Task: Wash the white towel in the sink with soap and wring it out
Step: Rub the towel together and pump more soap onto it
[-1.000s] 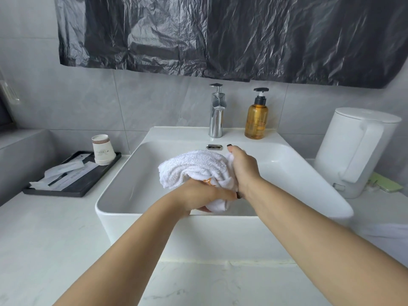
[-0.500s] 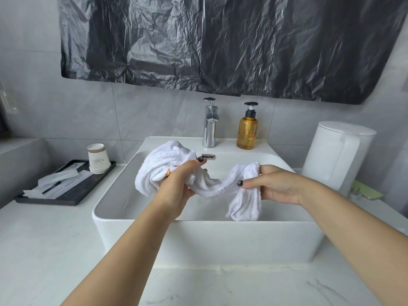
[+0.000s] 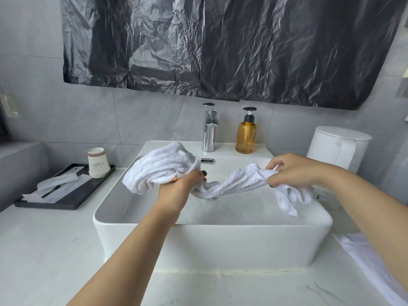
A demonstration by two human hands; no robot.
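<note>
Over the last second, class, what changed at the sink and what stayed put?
The hands moved apart: the left hand and right hand drew the bunched white towel out into a sagging strand over the sink. Both kept gripping it. The soap bottle and faucet stayed.

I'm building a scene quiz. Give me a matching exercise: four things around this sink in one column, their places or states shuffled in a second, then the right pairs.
Things:
1. white towel
2. soap bottle
3. paper cups
4. kettle

Places or states:
A. on the black tray, left of the sink
B. stretched between both hands over the basin
C. right of the sink
D. on the sink's back ledge, beside the tap

Pairs: 1-B, 2-D, 3-A, 4-C
</note>
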